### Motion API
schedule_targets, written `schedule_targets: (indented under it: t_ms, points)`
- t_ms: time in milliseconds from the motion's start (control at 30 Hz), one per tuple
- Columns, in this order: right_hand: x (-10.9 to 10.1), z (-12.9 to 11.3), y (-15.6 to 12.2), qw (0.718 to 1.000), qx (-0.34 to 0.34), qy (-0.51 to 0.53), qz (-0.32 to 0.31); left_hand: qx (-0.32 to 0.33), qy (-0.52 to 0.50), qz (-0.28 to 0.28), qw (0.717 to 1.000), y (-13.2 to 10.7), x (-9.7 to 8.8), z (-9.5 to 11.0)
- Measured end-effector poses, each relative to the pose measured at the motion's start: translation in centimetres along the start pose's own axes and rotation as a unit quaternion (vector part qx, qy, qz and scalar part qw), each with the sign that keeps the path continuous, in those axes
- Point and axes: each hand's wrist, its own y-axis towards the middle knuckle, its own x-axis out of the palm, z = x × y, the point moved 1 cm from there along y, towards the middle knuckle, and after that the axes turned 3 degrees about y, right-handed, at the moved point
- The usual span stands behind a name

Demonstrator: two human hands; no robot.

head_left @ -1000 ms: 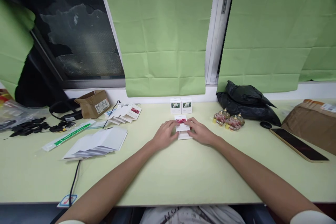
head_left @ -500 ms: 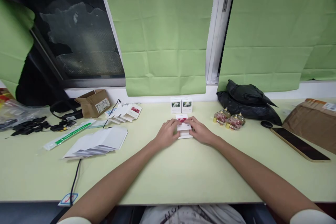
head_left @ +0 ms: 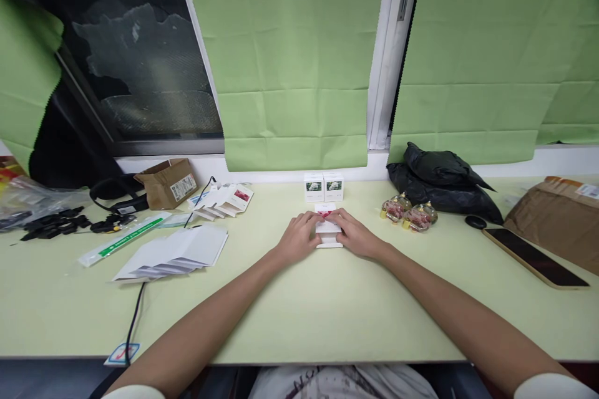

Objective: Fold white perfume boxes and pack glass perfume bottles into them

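Observation:
A small white carton (head_left: 327, 229) with a red flower print lies on the pale green table (head_left: 299, 312), at its middle. My left hand (head_left: 297, 238) presses on the carton's left side and my right hand (head_left: 356, 235) on its right side, fingers curled over the top and nearly meeting. Just behind stand two closed white boxes (head_left: 323, 187) with a white flower picture. The part of the carton under my fingers is hidden.
Flat white carton blanks (head_left: 174, 253) and printed blanks (head_left: 224, 199) lie at left, with a brown cardboard box (head_left: 167, 183), a cable and black parts. To the right are two small glass bottles (head_left: 410, 214), a black bag (head_left: 440, 182), a phone (head_left: 533, 257) and a brown parcel (head_left: 556, 217).
My fingers have crept inward over the top of the carton and now cover more of it. The arms have barely shifted.

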Motion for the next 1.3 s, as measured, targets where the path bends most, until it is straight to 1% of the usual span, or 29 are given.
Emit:
schedule_targets:
  t_ms: [233, 333, 500, 667, 833, 967, 1067, 1300]
  points:
    - [0.2, -0.6, 0.1, 1.0, -0.013, -0.013, -0.001, -0.004, -0.004, -0.005, 1.0, -0.1, 0.0, 0.5]
    - [0.2, -0.5, 0.1, 1.0, -0.016, -0.014, 0.005, -0.011, -0.008, -0.009, 1.0, -0.1, -0.1, 0.6]
    - [-0.4, 0.2, -0.2, 1.0, 0.028, 0.002, 0.014, 0.005, -0.048, -0.015, 0.999, -0.4, -1.0, -0.1]
    - [-1.3, 0.5, -0.6, 0.998, 0.051, 0.017, 0.015, 0.02, -0.086, -0.037, 0.995, -0.7, -2.3, -0.7]
    - [-2.0, 0.4, -0.8, 0.996, 0.07, 0.056, -0.008, 0.031, -0.09, -0.053, 0.994, -0.9, -3.1, -0.7]
    - [-2.4, 0.6, -0.9, 0.991, 0.091, 0.092, -0.034, 0.034, -0.092, -0.066, 0.993, -1.1, -3.3, -0.6]
    - [-2.5, 0.8, -0.9, 0.988, 0.099, 0.109, -0.052, 0.028, -0.091, -0.065, 0.993, -1.1, -3.1, -0.5]
    - [-1.9, 1.5, -1.0, 0.982, 0.128, 0.132, -0.033, 0.025, -0.106, -0.056, 0.992, -1.1, -2.9, -0.5]
